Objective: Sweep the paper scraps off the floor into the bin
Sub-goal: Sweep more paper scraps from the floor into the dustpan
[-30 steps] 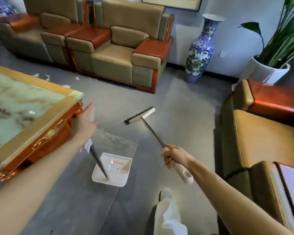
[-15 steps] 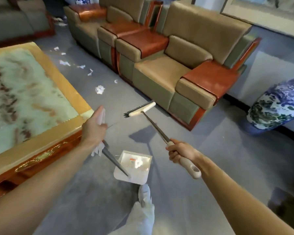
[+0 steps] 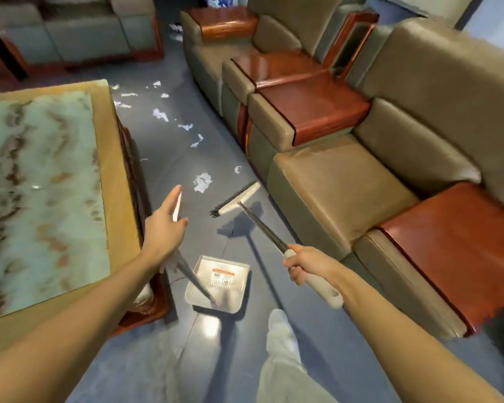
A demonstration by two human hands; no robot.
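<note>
**A:** Who grips what?

**B:** Lower left, the left hand (image 3: 165, 231) holds the dustpan (image 3: 218, 286) handle, forefinger straight along it. To its right, the right hand (image 3: 303, 266) is wrapped round the broom (image 3: 236, 199) handle.

**A:** What's changed?

**B:** The paper scraps (image 3: 202, 181), far off a second ago, now lie mid-frame just beyond the bristles. Sweeping can begin, I'd judge.

**A:** Any writing?

**B:** An orange-banded label (image 3: 223, 272) in the pan, unreadable.

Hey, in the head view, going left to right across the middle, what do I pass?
Table → left hand, holding the dustpan handle → dustpan → right hand, gripping the broom → sofa.
</note>
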